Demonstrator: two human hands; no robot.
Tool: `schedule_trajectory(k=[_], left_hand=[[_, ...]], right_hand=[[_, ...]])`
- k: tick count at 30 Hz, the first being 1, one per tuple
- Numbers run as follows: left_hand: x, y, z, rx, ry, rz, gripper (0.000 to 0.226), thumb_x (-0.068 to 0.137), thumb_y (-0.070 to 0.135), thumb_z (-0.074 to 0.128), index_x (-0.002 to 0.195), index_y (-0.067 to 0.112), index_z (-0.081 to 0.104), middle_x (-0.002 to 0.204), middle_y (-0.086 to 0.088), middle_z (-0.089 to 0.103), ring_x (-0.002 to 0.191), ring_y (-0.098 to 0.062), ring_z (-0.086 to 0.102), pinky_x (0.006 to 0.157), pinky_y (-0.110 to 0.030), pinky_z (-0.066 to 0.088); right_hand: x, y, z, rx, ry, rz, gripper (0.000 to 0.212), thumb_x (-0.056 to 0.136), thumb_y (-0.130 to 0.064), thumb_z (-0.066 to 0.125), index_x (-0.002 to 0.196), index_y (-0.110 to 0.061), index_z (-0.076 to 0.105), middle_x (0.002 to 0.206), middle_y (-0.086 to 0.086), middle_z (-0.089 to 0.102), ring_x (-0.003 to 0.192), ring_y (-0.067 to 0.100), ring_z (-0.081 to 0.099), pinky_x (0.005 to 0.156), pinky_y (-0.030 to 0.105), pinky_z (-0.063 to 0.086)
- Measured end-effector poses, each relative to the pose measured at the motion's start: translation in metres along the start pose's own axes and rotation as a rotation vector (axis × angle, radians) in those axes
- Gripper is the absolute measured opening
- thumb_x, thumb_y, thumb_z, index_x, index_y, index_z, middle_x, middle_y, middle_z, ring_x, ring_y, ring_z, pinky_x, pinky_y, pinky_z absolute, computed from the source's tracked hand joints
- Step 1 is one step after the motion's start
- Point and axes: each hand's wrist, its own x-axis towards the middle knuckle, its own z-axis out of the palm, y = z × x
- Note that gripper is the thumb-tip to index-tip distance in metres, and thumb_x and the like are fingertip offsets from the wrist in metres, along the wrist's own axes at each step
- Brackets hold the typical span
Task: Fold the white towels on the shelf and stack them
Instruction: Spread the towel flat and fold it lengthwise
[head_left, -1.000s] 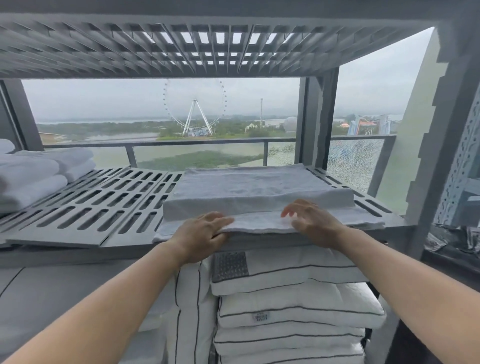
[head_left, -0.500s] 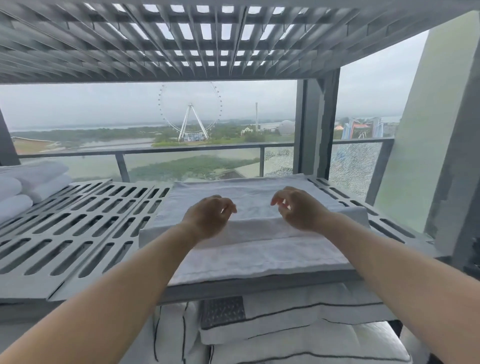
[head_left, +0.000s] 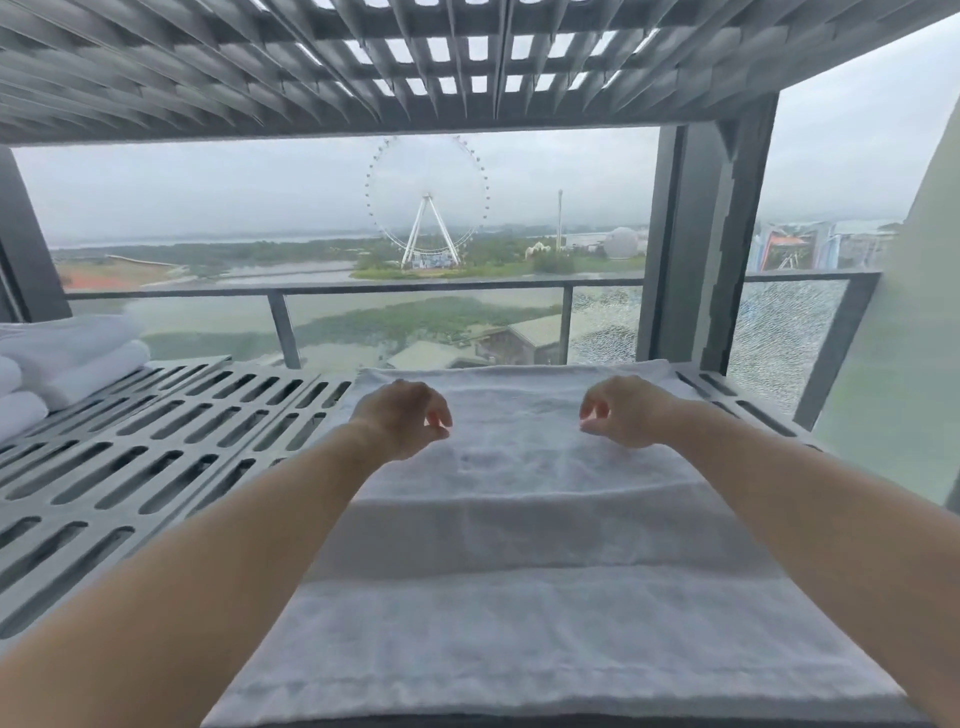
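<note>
**Step in hand**
- Shelf (head_left: 156, 467): slotted grey deck. It carries the white towel (head_left: 519, 597), which lies flat on the deck's R end. The towel is part-folded, w/ a lapped layer showing as a step across its middle.
- L hand (head_left: 397, 421) and R hand (head_left: 626, 413): over the towel's far half, apart, fingers curled w/ tips at the cloth. Whether either pinches fabric cannot be told.
- Est. status: between folds, stacking not yet done.
- Next move (est.): grip the towel's far edge near both corners and bring it evenly toward the near edge, sides aligned.

**Surroundings**
- Upper deck (head_left: 260, 67): directly above the towel. It limits lift height.
- Post (head_left: 696, 234): behind the towel's far R corner.
- Folded stack (head_left: 67, 358): well L of the towel, slotted deck between. Probable destination.
</note>
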Motion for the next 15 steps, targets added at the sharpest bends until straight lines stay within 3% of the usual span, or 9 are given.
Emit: schedule_trajectory(k=[3,9,12,15], left_hand=[[0.012,-0.001,0.012,-0.051,-0.079,0.012,0.025,0.088,0.034,0.06,0.111,0.026,0.062,0.102,0.009,0.066,0.092,-0.01,0.057,0.085,-0.031,0.049],[0.027,0.0,0.016,0.02,-0.154,0.07,0.022,0.09,0.038,0.055,0.098,0.02,0.064,0.102,0.001,0.063,0.092,-0.017,0.056,0.083,-0.034,0.049],[0.031,-0.004,0.007,0.039,-0.084,0.12,0.025,0.091,0.038,0.053,0.102,0.018,0.062,0.105,0.002,0.059,0.097,-0.019,0.056,0.081,-0.036,0.048],[0.039,-0.012,-0.001,0.009,0.027,0.13,0.028,0.092,0.036,0.051,0.105,0.013,0.062,0.11,-0.002,0.057,0.099,-0.023,0.056,0.081,-0.036,0.047]], right_hand=[[0.008,0.004,0.012,0.012,-0.021,0.05,0.015,0.085,-0.035,0.059,0.094,-0.023,0.06,0.088,-0.005,0.051,0.082,0.015,0.053,0.07,0.026,0.041],[0.013,0.001,0.014,-0.004,-0.048,0.078,0.012,0.088,-0.031,0.058,0.088,-0.019,0.059,0.09,-0.002,0.056,0.082,0.015,0.052,0.069,0.024,0.039],[0.017,-0.002,-0.001,-0.021,-0.037,0.088,0.013,0.09,-0.029,0.053,0.088,-0.017,0.058,0.087,-0.003,0.056,0.079,0.015,0.052,0.059,0.022,0.036],[0.023,-0.005,-0.015,-0.013,0.082,0.081,0.015,0.089,-0.027,0.051,0.088,-0.015,0.059,0.086,-0.003,0.057,0.08,0.016,0.054,0.062,0.024,0.038]])
